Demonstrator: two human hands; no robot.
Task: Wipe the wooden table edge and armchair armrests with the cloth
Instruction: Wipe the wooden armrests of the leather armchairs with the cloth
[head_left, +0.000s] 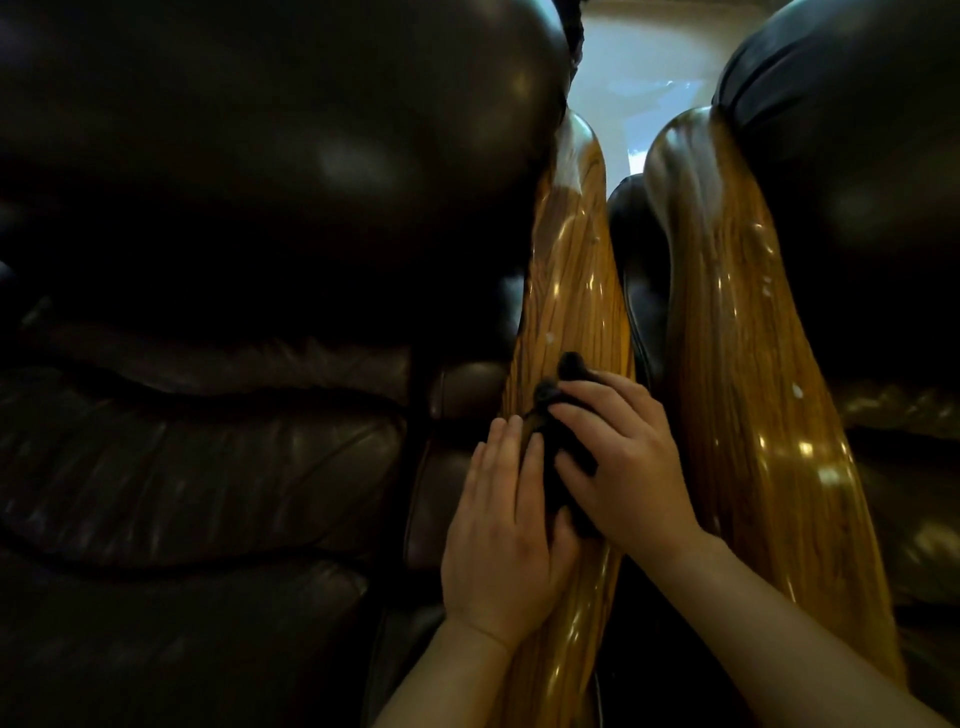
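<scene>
Two glossy wooden armrests run away from me side by side: the left armrest (571, 291) and the right armrest (743, 322). A dark cloth (558, 400) lies bunched on the left armrest. My right hand (623, 457) presses down on the cloth, fingers curled over it. My left hand (506, 525) lies beside it on the same armrest, fingers together and flat, its thumb side touching the cloth's near end. Most of the cloth is hidden under my hands.
A dark brown leather armchair (208, 364) fills the left side, its seat and back cushions close to the left armrest. A second dark leather chair (857, 182) stands at the right. A narrow gap separates the two armrests. Pale floor (634, 67) shows at the top.
</scene>
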